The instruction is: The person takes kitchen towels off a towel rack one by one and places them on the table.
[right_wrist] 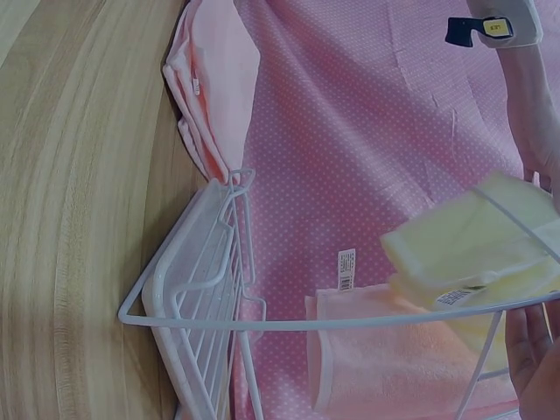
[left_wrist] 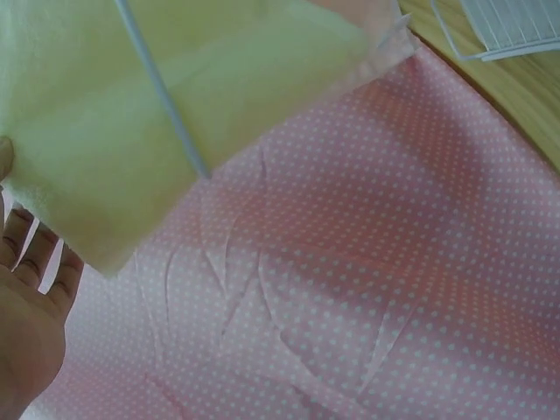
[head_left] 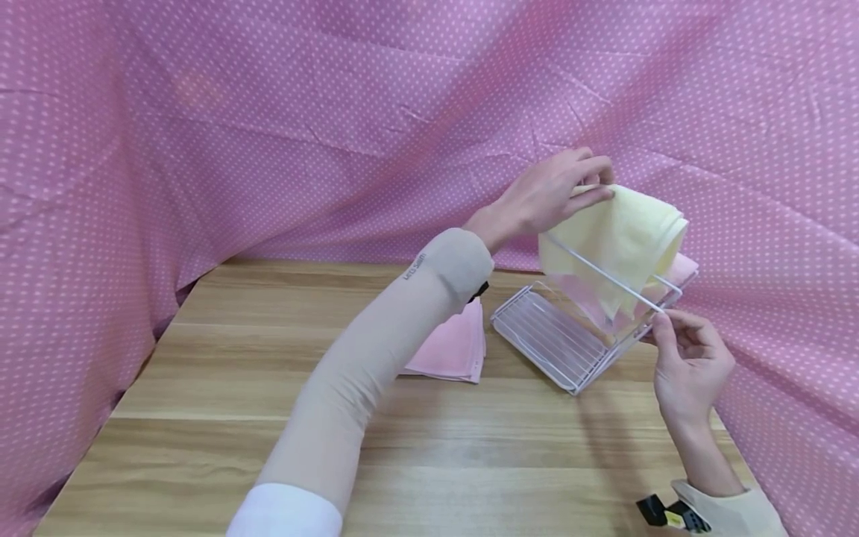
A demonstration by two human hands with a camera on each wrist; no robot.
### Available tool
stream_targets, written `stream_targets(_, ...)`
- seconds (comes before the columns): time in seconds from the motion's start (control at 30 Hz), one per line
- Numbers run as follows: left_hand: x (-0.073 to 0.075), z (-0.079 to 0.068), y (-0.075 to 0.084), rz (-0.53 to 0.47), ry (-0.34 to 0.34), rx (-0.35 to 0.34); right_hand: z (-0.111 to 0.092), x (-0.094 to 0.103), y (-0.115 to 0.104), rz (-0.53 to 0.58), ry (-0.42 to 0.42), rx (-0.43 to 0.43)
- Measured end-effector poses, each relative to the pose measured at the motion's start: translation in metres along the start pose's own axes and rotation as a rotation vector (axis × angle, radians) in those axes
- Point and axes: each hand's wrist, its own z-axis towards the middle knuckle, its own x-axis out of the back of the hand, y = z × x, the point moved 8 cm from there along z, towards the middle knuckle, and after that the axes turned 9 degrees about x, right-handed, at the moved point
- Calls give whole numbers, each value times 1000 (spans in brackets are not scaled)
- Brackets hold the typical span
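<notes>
My left hand (head_left: 553, 190) pinches the top edge of a folded yellow towel (head_left: 631, 231), thumb in front and fingers behind. The towel hangs at the upper part of a white wire rack (head_left: 546, 339), behind one of its bars. Against the yellow towel lies a folded pink towel (right_wrist: 394, 350) with a white label, also in the rack. My right hand (head_left: 694, 365) grips the rack's wire frame at its near right corner between thumb and fingers. The rack looks tilted, its lower shelf with a pale tray facing left.
Another folded pink towel (head_left: 450, 347) lies on the wooden table (head_left: 470, 462), left of the rack and partly behind my left sleeve. A pink polka-dot cloth (head_left: 335, 134) hangs behind the table and along both sides.
</notes>
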Motion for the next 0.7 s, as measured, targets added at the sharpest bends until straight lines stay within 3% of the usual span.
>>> stream_targets(0.7,40,-11,-16,-135,81,33,0,-2,-2,8,1,-4)
